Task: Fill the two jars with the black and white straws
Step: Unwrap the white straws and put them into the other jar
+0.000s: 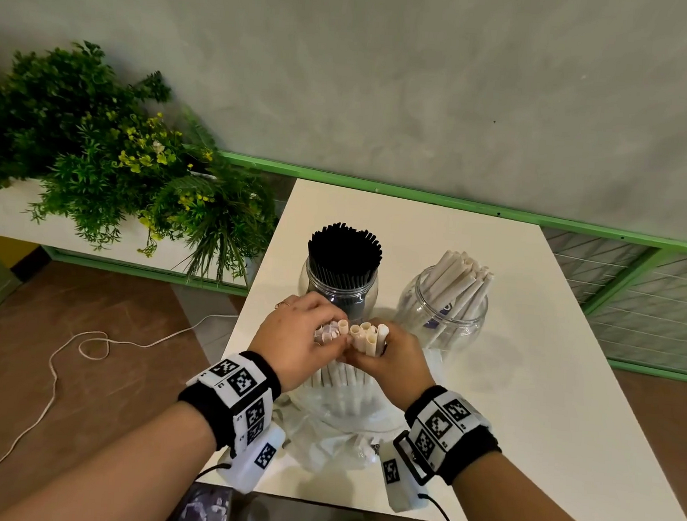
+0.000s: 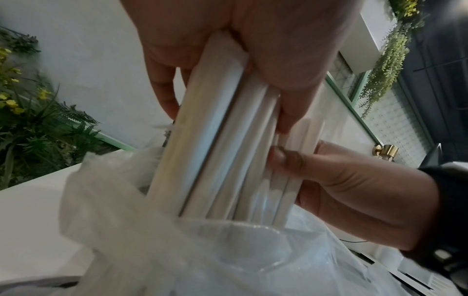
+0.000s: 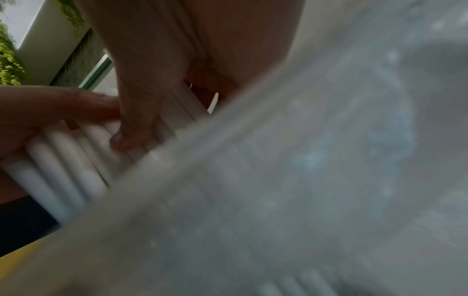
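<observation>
Both wrists, each in a black band with white marker tags, fill the bottom of my head view. Just past them my left hand [image 1: 300, 334] and right hand [image 1: 392, 355] meet at the centre of the counter [image 1: 530, 354], their fingers curled around one bunch of white straws [image 1: 363, 337]. The bunch stands nearly upright, open ends up. The left hand wraps the part toward 9 o'clock, the right hand the part toward 3 o'clock, and the two hands touch each other in front.

From the left wrist view I see the straws' lower ends going down into a clear bag [image 2: 228, 250] that lies crumpled on the counter under the hands. The right wrist view is mostly blurred plastic, with the straws and fingers showing only at its left.

At 12 o'clock from the hands stands a clear jar [image 1: 337, 290] packed with black straws [image 1: 345, 246], upright and fanning a little at the top. At about 1 o'clock a second jar [image 1: 442, 312] holds white straws leaning toward 1 o'clock, with room left inside. The two jars stand near each other, not touching.

Off the counter at 10 o'clock sits a planter of green foliage [image 1: 109, 154], and a white cable [image 1: 96, 344] loops on the floor at 9 o'clock.
</observation>
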The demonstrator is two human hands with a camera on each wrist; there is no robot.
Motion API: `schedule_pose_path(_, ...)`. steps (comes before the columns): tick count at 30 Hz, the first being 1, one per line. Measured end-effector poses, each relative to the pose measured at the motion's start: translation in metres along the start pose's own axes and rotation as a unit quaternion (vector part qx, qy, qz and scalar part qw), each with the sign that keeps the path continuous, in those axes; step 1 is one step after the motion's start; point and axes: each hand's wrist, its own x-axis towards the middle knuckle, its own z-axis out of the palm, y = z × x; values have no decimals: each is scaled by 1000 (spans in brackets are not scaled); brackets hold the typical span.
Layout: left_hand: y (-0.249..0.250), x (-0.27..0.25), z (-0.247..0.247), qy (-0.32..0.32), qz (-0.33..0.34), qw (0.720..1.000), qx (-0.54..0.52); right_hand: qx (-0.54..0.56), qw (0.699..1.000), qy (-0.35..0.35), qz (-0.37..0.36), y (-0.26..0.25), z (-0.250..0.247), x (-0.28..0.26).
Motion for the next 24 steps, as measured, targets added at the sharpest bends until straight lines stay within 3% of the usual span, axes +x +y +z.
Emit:
schedule_pose_path(7,0,4,2,3,10,1000,28,10,999,36,-24,0,-5,-7)
schedule_pose_path(13,0,7,4,-2,13,999,44,24,987,136,-77,-10,-10,-11)
schedule_pose_path(20,4,6,5,-7,19,998,65,-6,975,163,-153,-7,-16,-4)
schedule_pose_path(24,8,6,4,-13,21,997,79,-1,976,157,-154,-12,-23,1)
